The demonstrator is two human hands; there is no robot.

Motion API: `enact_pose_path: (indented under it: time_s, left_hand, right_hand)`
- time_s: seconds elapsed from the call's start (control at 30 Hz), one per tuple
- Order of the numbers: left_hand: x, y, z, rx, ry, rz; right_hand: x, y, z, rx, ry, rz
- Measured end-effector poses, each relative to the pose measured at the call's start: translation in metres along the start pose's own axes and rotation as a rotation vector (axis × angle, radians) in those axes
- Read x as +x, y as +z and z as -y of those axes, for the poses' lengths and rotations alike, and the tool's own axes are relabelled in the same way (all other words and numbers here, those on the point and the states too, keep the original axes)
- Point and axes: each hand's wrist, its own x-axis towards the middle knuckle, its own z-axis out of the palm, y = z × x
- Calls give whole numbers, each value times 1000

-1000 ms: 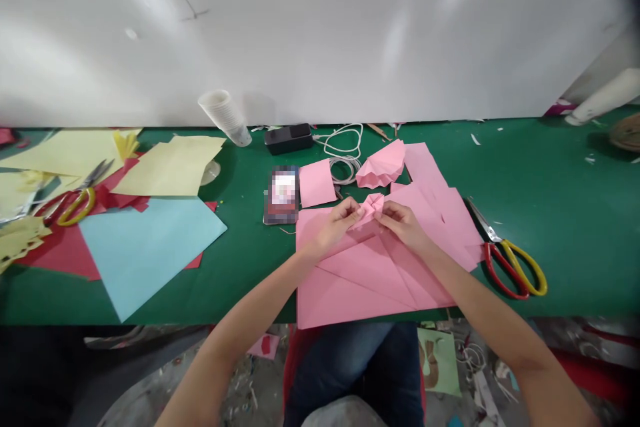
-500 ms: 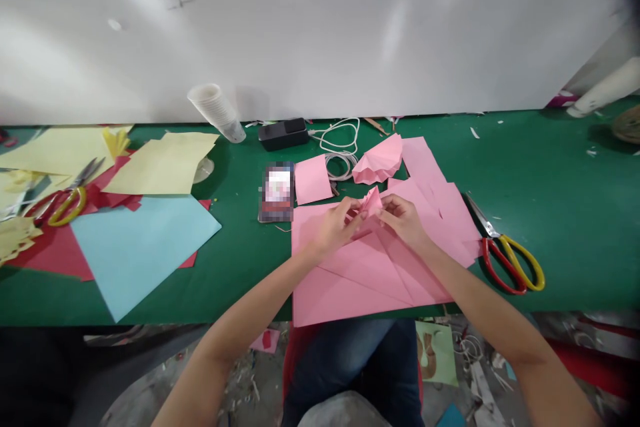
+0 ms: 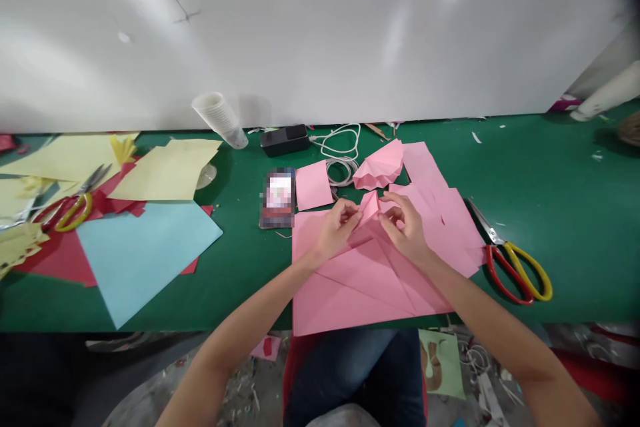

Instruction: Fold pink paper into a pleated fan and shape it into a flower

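Between my two hands is a small folded piece of pink paper (image 3: 370, 204), held just above a stack of pink sheets (image 3: 345, 287). My left hand (image 3: 341, 221) pinches its left side between thumb and fingers. On the right side, my right hand (image 3: 404, 221) grips the edge with thumb and forefinger, the other fingers curled. Behind it lie a pleated pink paper fan (image 3: 380, 167) and a square pink sheet (image 3: 313, 185). Scissors with red and yellow handles (image 3: 510, 260) rest to the right of the stack.
A phone (image 3: 278, 198), a black charger block (image 3: 285, 140) with a coiled white cable (image 3: 343, 170) and leaning stacked plastic cups (image 3: 220, 120) stand at the back. Leftward lie blue paper (image 3: 150, 253), yellow sheets (image 3: 165, 170) and second scissors (image 3: 75, 207). A white panel (image 3: 320, 33) closes off the rear.
The folded pink paper has turned and shows a flatter face between my fingers. My right fingers have lifted and shifted slightly along its edge. The whole view has dropped a little in frame.
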Motion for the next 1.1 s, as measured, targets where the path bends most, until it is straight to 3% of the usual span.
enact_pose_path:
  time_s: [0.13,0.23,0.4,0.6,0.8,0.9,1.0,1.1]
  left_hand:
    - [0,-1,3,53,26,-16]
    - [-1,-2,4,117,48,-9]
    - [0,-4,3,42,36,37]
    - [0,-6,-4,-1,-1,96]
    - [4,-10,-3,-118,-54,-79]
    - [6,-13,-2,-133,-138,-85]
    - [7,-15,-3,-112,-134,-65]
    - [8,-16,-4,-123,-163,-3]
  right_hand:
    - [2,-3,-2,-80,-124,48]
    - [5,-1,-6,-27,-9,36]
    - [8,3,-12,178,243,42]
    - [9,0,-7,187,231,22]
    - [6,1,-5,178,245,114]
    - [4,0,-9,-57,104,49]
    - [6,-3,-14,-358,-193,-22]
    - [10,-7,-20,-462,-395,83]
